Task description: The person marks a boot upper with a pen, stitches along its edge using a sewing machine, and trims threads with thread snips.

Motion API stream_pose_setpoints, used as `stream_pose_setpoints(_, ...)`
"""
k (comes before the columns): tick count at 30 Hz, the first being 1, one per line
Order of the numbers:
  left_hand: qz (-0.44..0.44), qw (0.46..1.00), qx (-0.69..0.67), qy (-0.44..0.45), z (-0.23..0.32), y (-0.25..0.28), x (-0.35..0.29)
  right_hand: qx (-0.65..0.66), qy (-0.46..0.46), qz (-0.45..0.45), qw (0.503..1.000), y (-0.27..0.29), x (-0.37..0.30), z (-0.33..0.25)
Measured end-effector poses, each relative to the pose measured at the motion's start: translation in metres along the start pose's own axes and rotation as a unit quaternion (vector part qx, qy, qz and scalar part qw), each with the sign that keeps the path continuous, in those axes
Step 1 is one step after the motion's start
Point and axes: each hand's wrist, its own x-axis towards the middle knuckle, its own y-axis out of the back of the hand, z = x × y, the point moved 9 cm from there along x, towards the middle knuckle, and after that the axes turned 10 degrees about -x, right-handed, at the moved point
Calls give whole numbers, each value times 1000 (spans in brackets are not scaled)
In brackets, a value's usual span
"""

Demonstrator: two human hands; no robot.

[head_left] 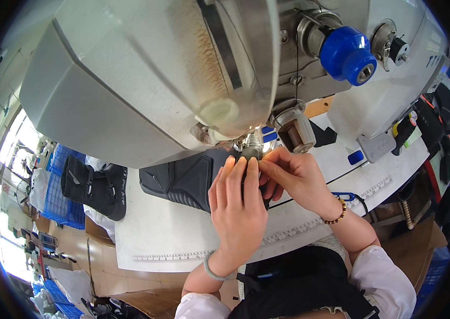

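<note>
A black moulded bag panel (188, 179) with raised ridges lies on the white sewing table, under the head of a large sewing machine (129, 80). My left hand (239, 196) lies on the panel's right part, fingers stretched out and fingertips close to the lit needle area (251, 142). Just to its right, my right hand (299, 178) pinches the panel's edge between thumb and forefinger, its other fingers curled beneath. The needle tip and the exact stitching spot are hidden behind the fingertips and machine parts.
A blue knob (344, 56) and a dark thread bobbin (295, 135) sit on the machine. Blue-handled snips (343, 196) lie right of my wrist. A black bag (97, 186) stands at the table's left, with a blue crate (63, 186) beyond. Rulers (336, 218) line the front edge.
</note>
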Motion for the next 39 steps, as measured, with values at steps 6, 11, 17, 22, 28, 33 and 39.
stream_pose_setpoints(6,20,1000,-8,17,-7,1,-4,-158,194,167,954,20,-9,-19)
stream_pose_setpoints(11,15,1000,21,-17,-3,-2,-5,-268,286,266,881,37,-15,-35)
stream_pose_setpoints(17,24,996,59,-59,2,-6,-5,28,-6,161,987,39,43,17)
stream_pose_setpoints(22,51,992,66,-96,5,-5,-7,234,-73,156,957,21,43,22)
stream_pose_setpoints(28,55,986,80,-139,3,-2,-9,235,-63,192,951,19,40,23)
stream_pose_setpoints(33,59,989,29,-133,-1,3,-4,231,-70,191,951,21,42,30)
stream_pose_setpoints(39,44,987,-13,-151,-15,4,-3,251,-25,207,945,23,40,28)
